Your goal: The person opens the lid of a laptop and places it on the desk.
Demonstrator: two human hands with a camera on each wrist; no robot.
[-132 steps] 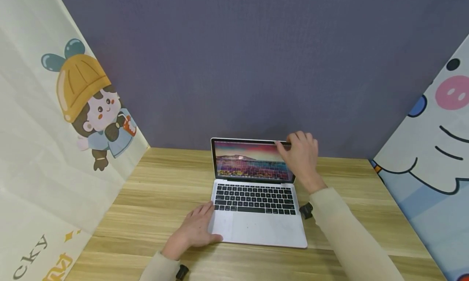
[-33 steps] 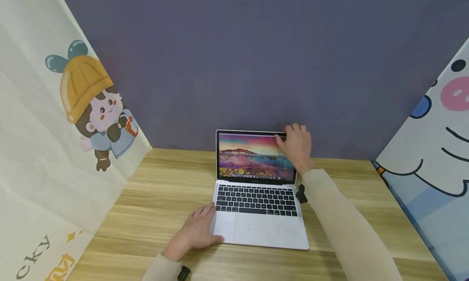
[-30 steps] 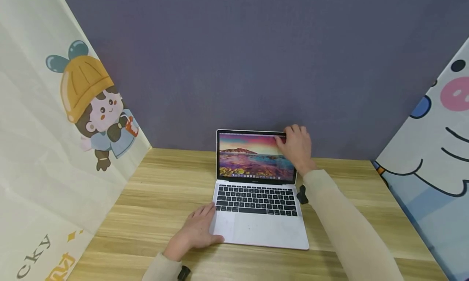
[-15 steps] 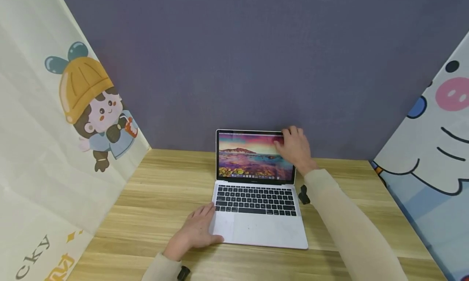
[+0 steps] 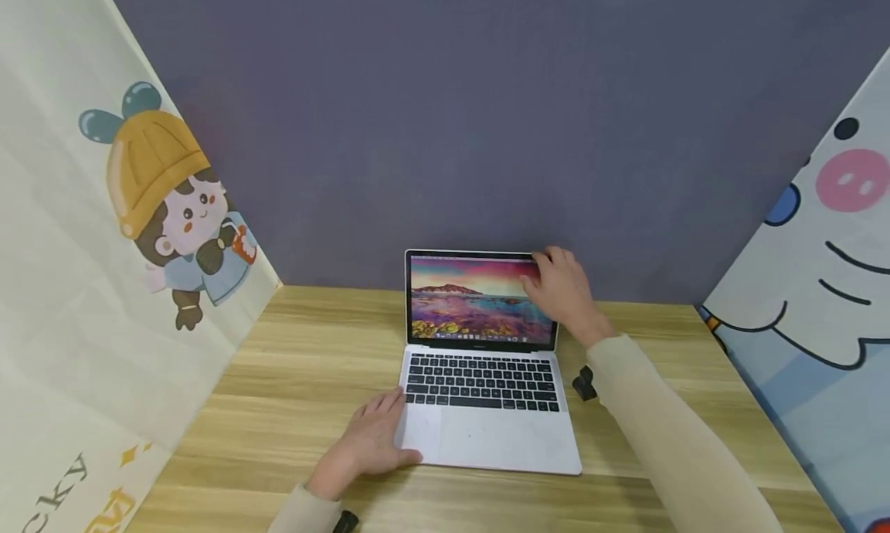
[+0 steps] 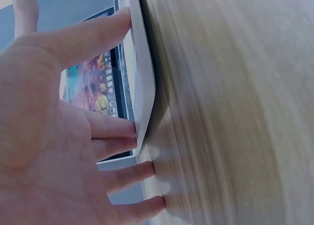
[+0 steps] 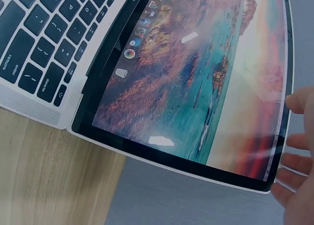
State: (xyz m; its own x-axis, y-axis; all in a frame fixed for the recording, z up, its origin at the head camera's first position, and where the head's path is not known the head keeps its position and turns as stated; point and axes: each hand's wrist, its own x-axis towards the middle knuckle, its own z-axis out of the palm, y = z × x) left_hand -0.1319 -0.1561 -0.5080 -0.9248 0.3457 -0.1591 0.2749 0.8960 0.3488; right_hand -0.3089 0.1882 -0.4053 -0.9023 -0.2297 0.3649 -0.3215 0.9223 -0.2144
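A silver laptop (image 5: 497, 438) with a lit seaside wallpaper on its screen (image 5: 459, 305) rests on the wooden table, lid raised. My left hand (image 5: 371, 440) lies along the front left edge of its base. In the left wrist view, the thumb (image 6: 98, 34) and two fingers touch that edge, while the other fingertips reach the wood. At the lid's top right corner is my right hand (image 5: 562, 290), fingers by the top edge and thumb before the screen. From the right wrist, loosely bent fingers (image 7: 297, 163) show right at the lid's rim.
Behind the table (image 5: 306, 347) rises a dark grey-blue panel (image 5: 445, 116). A pale sheet with a cartoon child (image 5: 184, 216) stands at the left, another with a pig-nosed cartoon (image 5: 851, 181) at the right. Small black wrist devices (image 5: 584, 382) sit at both sleeves.
Since the earliest frame the right hand has swung the lid further back, opening the laptop wider. Over the last second its thumb has eased off the screen. The left hand stays put.
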